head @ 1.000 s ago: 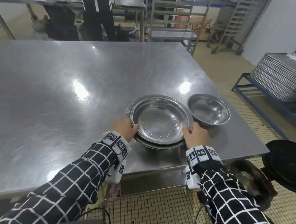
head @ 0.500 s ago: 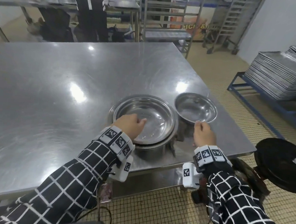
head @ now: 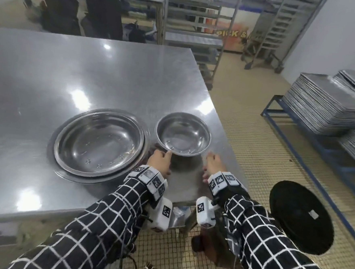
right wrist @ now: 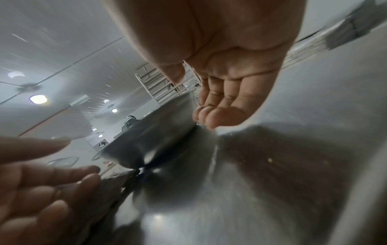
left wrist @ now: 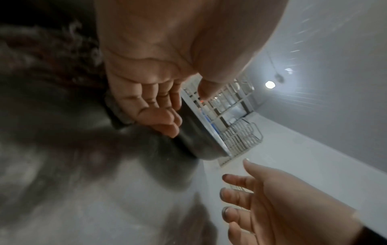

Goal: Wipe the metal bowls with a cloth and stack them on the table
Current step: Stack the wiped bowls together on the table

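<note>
Both hands have left the stacked large bowls (head: 99, 142), which they gripped by the rim a second ago, and now frame the small bowl (head: 184, 134) at the near right corner of the table (head: 92, 76). That small bowl stands upright just beside the large pair, apart from them by a narrow strip of tabletop.

The left hand (head: 160, 162) has its thumb over the small bowl's near-left rim and its fingers (left wrist: 159, 116) curled under the outer wall, so it pinches the rim. The right hand (head: 213, 165) is near the bowl's right side with fingers (right wrist: 217, 106) loosely extended; the right wrist view puts them close to the rim, but I cannot tell whether they touch it (the blur there is heavy). It holds nothing.

No cloth is clearly visible, though something dark and fuzzy lies behind the left fingers in the left wrist view; I cannot tell what it is.

As for handling, I judge the bowl thin, stiff and light, with a smooth wall likely to slip under a side squeeze. The rolled rim is the sound place to take hold, thumb inside and fingers beneath, on opposite sides so it lifts level. Being near the table's edge, a one-sided lift could tip it off.
</note>
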Motion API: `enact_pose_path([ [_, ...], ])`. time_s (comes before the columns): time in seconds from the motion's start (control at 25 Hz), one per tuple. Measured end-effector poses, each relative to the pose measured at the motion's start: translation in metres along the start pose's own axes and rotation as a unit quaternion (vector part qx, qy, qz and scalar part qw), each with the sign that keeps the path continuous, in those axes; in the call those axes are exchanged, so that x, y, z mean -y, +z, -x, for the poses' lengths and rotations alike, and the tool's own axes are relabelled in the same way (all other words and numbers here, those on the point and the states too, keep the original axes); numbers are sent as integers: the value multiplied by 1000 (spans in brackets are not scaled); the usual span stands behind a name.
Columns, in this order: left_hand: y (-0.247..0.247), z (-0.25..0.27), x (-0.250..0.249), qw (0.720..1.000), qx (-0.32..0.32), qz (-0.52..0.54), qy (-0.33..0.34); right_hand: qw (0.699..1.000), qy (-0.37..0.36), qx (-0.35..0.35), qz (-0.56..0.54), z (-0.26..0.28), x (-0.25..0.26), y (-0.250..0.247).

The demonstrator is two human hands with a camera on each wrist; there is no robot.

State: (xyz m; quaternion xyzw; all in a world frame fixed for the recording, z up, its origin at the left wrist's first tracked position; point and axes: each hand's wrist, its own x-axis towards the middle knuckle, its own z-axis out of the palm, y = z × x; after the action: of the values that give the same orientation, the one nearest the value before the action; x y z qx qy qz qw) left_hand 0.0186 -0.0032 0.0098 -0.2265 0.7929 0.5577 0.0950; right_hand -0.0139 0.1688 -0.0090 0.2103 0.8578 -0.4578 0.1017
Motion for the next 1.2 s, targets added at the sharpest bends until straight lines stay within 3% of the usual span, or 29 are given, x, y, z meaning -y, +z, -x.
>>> enact_pose_path([
  [0.2, 15, -22, -4, 993, -45, 109, -21, 998, 8, 28, -52, -12, 19, -14],
  [0.52, 4, -9, -31, 997, -31, 57, 39, 984, -40, 29, -172, 0, 29, -33],
  [0.68, -35, 31, -57, 990, -64, 64, 111, 973, -85, 21, -216, 31, 54, -42],
  [0.8, -83, 51, -56, 986, -75, 41, 146, 967, -118, 54, -218, 61, 79, -34],
  [1.0, -161, 69, -21, 996, -38, 41, 63, 961, -157, 127, -192, 103, 109, 13],
  [1.2, -201, 72, 22, 997, -74, 6, 10, 969, -146, 147, -132, 125, 115, 71],
])
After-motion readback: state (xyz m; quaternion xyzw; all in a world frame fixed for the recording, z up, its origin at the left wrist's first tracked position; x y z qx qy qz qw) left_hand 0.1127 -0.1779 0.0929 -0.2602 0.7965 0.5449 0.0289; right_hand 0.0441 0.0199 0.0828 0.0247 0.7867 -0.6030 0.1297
